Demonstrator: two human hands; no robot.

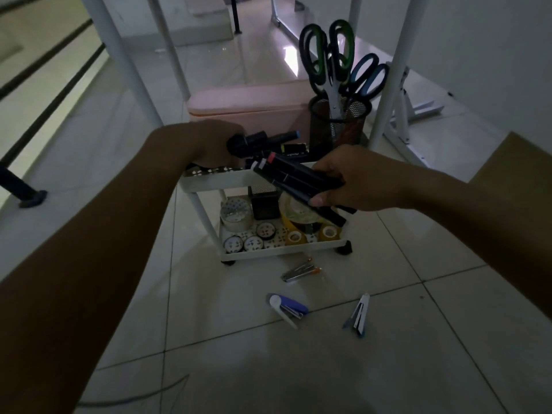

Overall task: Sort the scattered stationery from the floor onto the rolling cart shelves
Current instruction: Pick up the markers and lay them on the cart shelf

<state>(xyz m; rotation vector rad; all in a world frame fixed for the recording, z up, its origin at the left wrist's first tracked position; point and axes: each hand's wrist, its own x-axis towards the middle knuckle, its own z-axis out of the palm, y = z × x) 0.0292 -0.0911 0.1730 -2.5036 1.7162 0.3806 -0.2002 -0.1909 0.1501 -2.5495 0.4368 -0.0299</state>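
Note:
A small white rolling cart (209,182) stands on the tiled floor. My left hand (213,143) grips black markers (260,138) over the cart's upper shelf. My right hand (349,177) holds a bundle of several black markers (295,177) just above that shelf's front right corner. The lower shelf (280,249) holds several tape rolls (236,212) and a black box (264,203). On the floor in front of the cart lie a silver and orange stapler (300,271), a purple stapler (288,307) and a blue and white stapler (358,315).
A black mesh cup (337,127) with green and blue scissors (328,55) stands at the cart's back right. A pink box (248,106) lies behind the cart. White table legs (125,64) rise around it. A cardboard sheet (513,165) lies at the right.

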